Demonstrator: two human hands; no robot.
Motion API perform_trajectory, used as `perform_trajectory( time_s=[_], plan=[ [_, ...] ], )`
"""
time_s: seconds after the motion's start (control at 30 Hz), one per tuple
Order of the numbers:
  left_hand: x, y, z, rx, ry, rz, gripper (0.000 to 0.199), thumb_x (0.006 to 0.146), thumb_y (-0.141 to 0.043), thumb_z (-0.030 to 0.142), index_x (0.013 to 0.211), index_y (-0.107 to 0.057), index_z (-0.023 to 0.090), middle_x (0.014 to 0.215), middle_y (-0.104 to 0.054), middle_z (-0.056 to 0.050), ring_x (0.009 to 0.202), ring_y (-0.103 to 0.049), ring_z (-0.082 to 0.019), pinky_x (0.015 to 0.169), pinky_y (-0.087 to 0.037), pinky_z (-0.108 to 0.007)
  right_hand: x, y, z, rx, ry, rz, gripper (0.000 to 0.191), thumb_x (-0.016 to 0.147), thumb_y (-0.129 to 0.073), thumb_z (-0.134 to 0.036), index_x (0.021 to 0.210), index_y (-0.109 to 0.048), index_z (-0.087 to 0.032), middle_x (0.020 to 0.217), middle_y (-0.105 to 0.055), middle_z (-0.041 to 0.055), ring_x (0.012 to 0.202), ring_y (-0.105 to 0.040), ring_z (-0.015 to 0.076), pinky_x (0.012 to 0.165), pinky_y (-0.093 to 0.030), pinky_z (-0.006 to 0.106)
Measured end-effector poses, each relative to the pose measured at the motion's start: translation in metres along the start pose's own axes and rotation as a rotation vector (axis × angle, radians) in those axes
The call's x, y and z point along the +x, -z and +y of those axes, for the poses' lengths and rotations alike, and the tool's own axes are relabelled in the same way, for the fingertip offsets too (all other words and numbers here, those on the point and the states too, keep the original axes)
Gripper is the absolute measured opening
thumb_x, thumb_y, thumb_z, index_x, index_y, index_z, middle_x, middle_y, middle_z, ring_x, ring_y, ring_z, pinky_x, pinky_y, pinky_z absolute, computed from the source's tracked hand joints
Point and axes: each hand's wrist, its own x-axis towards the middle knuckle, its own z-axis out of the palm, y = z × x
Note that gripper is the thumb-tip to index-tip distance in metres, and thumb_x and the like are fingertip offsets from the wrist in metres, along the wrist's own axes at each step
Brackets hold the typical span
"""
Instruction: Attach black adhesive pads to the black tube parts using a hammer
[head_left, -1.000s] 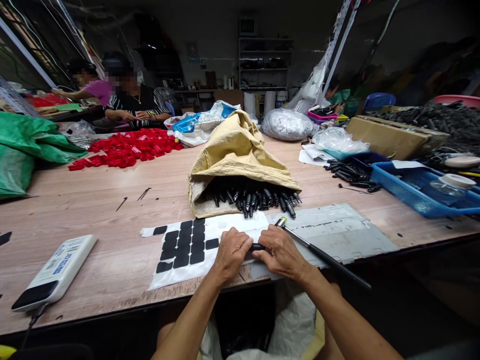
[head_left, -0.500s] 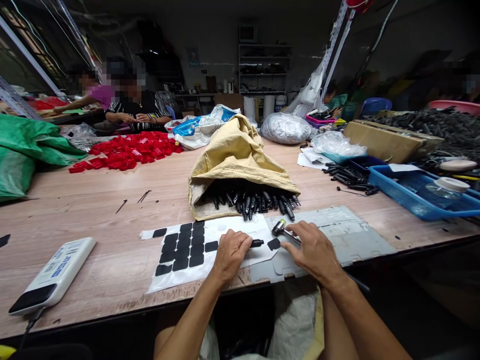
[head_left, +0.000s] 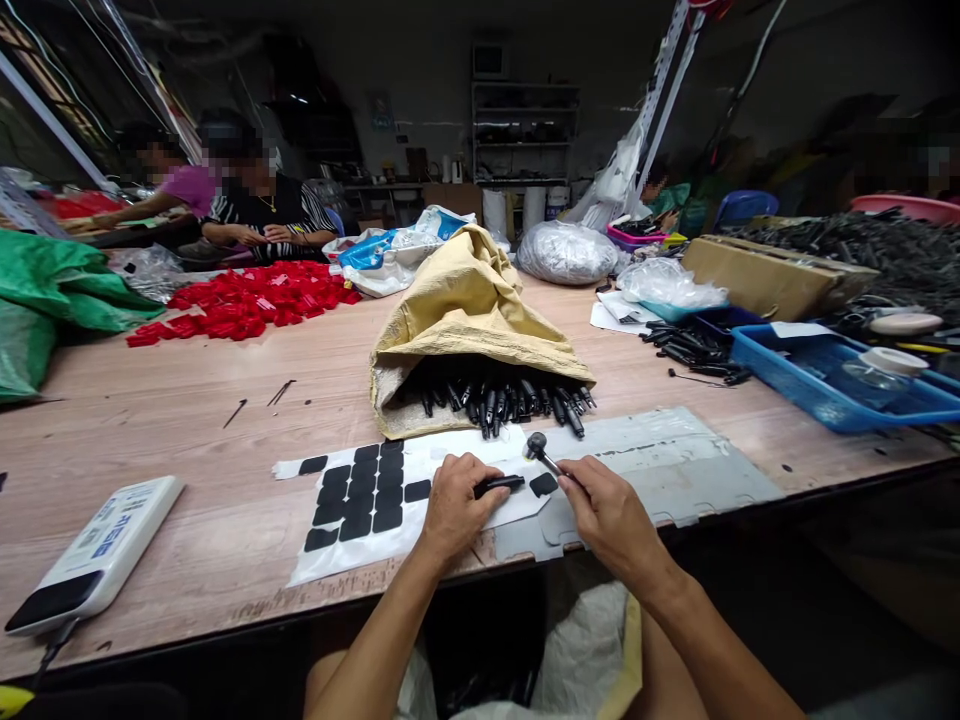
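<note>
My left hand is closed on a black tubular part, pinning it low over the white sheet. In my right hand is a small hammer, gripped by its handle with the head up and to the left, near the part. Between the hands lies a loose black rounded square. More black squares sit in rows on the white sheet, left of my left hand. Behind, a yellow sack opens toward me with many black tubular parts at its mouth.
A grey board lies at the table's front edge. To the left are a white power bank and a pile of red pieces. A blue tray stands at the right. Two people sit across at the far left.
My right hand has taken a firmer hold of the hammer's handle and swung its head left, toward the black part. My left hand still holds the part, which has tilted slightly.
</note>
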Motion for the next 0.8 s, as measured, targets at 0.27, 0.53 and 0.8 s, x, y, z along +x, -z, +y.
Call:
perform_trajectory(
  time_s=[0.27, 0.53, 0.8],
  plan=[
    [0.0, 0.0, 0.001, 0.002, -0.003, 0.0, 0.016, 0.084, -0.073, 0.031, 0.099, -0.08, 0.028, 0.09, -0.069, -0.004, 0.093, -0.053, -0.024, 0.084, -0.04, -0.038, -0.009, -0.003, -0.031, 0.055, 0.08, 0.117, 0.031, 0.1, -0.045, -0.022, 0.124, -0.064, -0.022, 0.099, -0.068, 0.0085, 0.09, -0.067, 0.0191, 0.082, -0.054, 0.031],
    [0.0, 0.002, 0.002, 0.027, -0.008, -0.026, 0.023, 0.096, -0.057, 0.038, 0.096, -0.077, 0.027, 0.091, -0.067, -0.004, 0.093, -0.053, -0.023, 0.084, -0.038, -0.038, -0.005, 0.004, -0.002, -0.13, -0.027, 0.099, 0.029, 0.1, -0.045, -0.027, 0.119, -0.066, -0.023, 0.099, -0.07, 0.0073, 0.089, -0.066, 0.0198, 0.077, -0.049, 0.03],
    [0.001, 0.001, 0.0, 0.071, 0.009, -0.015, 0.05, 0.107, -0.031, 0.044, 0.072, -0.056, 0.02, 0.085, -0.061, -0.001, 0.086, -0.049, -0.02, 0.082, -0.036, -0.035, -0.001, -0.004, 0.034, -0.427, -0.002, 0.032, 0.024, 0.097, -0.05, -0.021, 0.111, -0.07, -0.024, 0.09, -0.065, 0.0046, 0.09, -0.059, 0.0203, 0.077, -0.041, 0.031]
  ],
)
